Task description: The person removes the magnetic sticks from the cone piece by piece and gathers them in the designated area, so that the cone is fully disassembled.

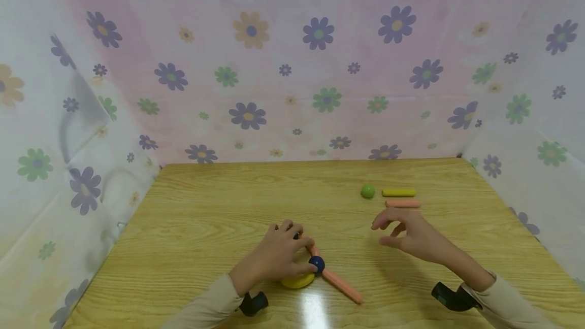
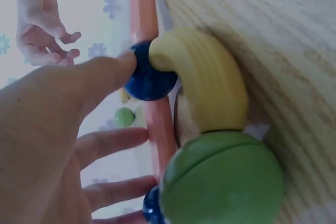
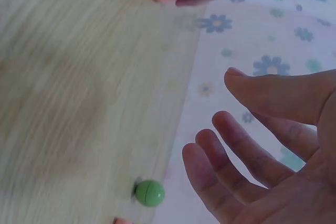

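My left hand (image 1: 279, 258) holds a toy built of rods and balls low over the wooden table. Its thumb presses a dark blue ball (image 1: 317, 265), and its fingers reach over to an orange rod (image 2: 160, 129) and a second blue ball (image 2: 152, 205). Another orange rod (image 1: 343, 287) sticks out from the first ball toward the front right. A curved yellow piece (image 2: 210, 80) joins that ball to a large green ball (image 2: 223, 182), which the hand hides in the head view. Off to the right, my right hand (image 1: 413, 237) hovers with fingers loosely bent and nothing in its grasp.
Beyond the right hand lie a loose green ball (image 1: 367, 191), a straight yellow rod (image 1: 399, 193) and an orange rod (image 1: 402, 203). Flower-printed cloth (image 1: 292, 85) walls the table (image 1: 219, 192) at the back and both sides.
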{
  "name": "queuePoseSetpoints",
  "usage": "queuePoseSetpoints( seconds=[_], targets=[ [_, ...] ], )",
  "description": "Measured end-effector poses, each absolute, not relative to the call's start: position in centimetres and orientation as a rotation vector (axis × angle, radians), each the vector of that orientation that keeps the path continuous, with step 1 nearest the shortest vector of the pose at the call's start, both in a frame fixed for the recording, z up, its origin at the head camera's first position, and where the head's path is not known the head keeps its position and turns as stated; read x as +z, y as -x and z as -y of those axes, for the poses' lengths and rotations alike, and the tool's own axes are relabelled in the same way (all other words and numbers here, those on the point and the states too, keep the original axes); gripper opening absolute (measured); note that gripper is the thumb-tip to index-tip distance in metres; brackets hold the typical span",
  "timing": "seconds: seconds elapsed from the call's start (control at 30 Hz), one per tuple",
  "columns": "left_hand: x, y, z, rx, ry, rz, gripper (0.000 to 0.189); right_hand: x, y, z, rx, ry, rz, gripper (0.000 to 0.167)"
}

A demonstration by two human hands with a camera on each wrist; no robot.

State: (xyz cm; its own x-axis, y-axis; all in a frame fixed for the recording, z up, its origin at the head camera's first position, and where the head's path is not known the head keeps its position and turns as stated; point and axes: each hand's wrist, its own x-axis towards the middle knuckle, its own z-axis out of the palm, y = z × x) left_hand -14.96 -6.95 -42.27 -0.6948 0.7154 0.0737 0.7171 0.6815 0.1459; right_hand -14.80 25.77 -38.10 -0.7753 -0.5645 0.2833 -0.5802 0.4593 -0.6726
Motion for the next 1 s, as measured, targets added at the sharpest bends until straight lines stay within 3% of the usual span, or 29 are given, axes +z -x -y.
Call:
queuePoseSetpoints(
  seconds=[0.43, 0.7, 0.87, 1.0],
  targets=[
    [-42.7, 15.1, 5.9, -0.3, 1.326, 2.732, 0.028, -40.5, 12.4, -23.2, 1.351, -1.058, 2.842, 0.027],
    [-42.2, 14.7, 5.3, -0.127, 1.233, 2.838, 0.031, -43.0, 11.3, -22.3, 1.51, -1.077, 2.781, 0.036],
    [-42.1, 14.4, 5.4, -0.082, 1.282, 2.81, 0.029, -43.8, 11.3, -22.1, 1.497, -1.061, 2.75, 0.03],
    [-42.2, 14.5, 6.0, -0.136, 1.388, 2.799, 0.042, -44.0, 11.5, -22.0, 1.391, -1.024, 2.776, 0.025]
  ],
)
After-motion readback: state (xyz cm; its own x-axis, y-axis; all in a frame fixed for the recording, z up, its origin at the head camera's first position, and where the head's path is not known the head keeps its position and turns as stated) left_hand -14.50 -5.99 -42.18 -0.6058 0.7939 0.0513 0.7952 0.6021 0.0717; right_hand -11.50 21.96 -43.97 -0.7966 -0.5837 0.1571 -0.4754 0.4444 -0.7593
